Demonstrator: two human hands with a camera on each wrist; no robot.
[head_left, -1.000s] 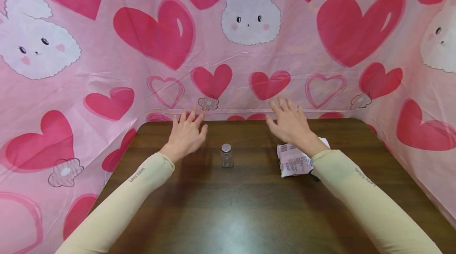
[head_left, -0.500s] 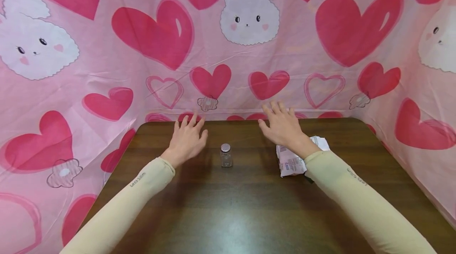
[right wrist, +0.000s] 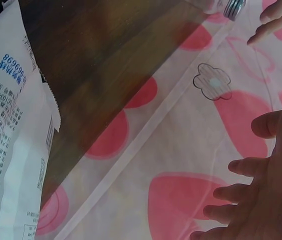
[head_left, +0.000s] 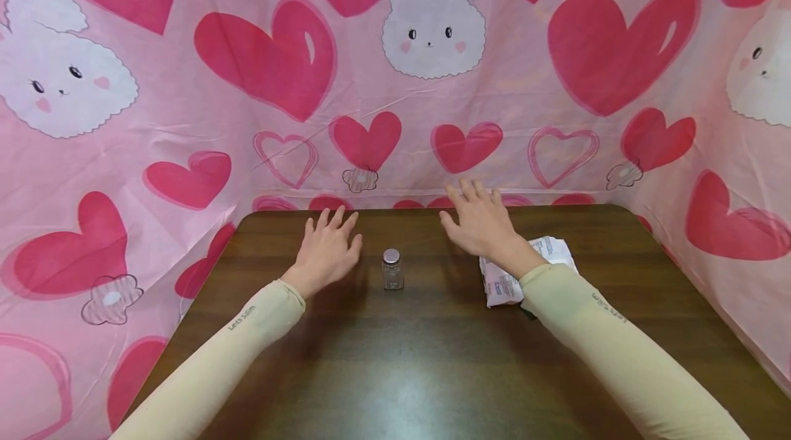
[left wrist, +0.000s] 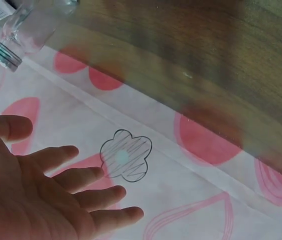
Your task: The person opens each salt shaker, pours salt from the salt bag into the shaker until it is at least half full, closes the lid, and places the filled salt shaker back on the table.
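A small glass shaker (head_left: 392,271) with a metal cap stands upright on the table between the two hands. My left hand (head_left: 327,248) hovers left of it, fingers spread, touching nothing. On the other side, my right hand (head_left: 480,220) is held above the table's far part with its fingers spread and nothing in them. A white printed packet (head_left: 502,285) lies partly under the right wrist and sleeve. In the left wrist view the shaker (left wrist: 31,27) appears at the upper left; in the right wrist view the packet (right wrist: 6,130) fills the left side.
The dark wooden table (head_left: 383,371) ends at a pink cloth (head_left: 432,103) with hearts and rabbits, which rises behind it and along both sides. A small dark thing (head_left: 529,314) shows at the packet's near edge, partly hidden by the right sleeve.
My right hand has moved left, toward the middle, uncovering more of the packet's far right corner. My left hand has shifted slightly, its fingertips lower in view. The shaker and packet stay where they were.
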